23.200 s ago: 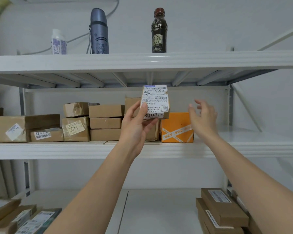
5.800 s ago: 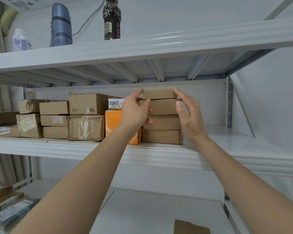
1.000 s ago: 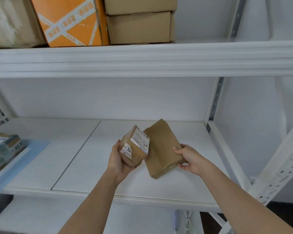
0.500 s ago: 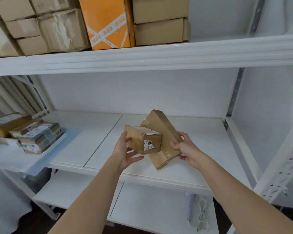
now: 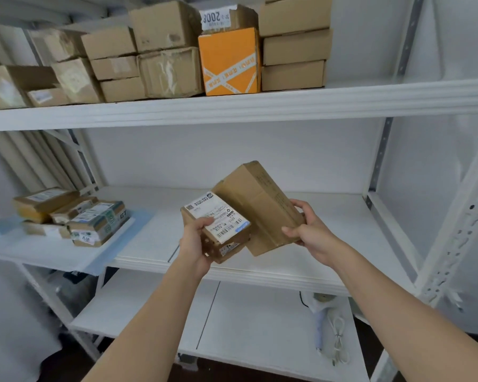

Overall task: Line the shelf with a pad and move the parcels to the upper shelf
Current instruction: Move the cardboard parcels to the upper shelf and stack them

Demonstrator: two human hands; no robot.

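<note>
My left hand [image 5: 195, 244] grips a small brown parcel [image 5: 226, 244] with a white shipping label on top. My right hand [image 5: 309, 232] holds a longer plain cardboard parcel [image 5: 260, 199], tilted up to the left and touching the small one. Both are held in the air in front of the middle shelf [image 5: 260, 274]. The upper shelf [image 5: 232, 106] carries several stacked brown parcels and an orange box [image 5: 229, 62]. A pale blue pad [image 5: 116, 244] lies on the left part of the middle shelf.
Several labelled parcels [image 5: 75, 216] sit on the pad at the left. The upper shelf has bare room right of the box stack [image 5: 294, 45]. A white cable and charger [image 5: 329, 334] lie on the bottom shelf. White shelf uprights [image 5: 458, 238] stand at the right.
Both hands have lifted the two parcels slightly. The small parcel has been turned so its label faces up. The view has tilted up, showing more of the upper shelf.
</note>
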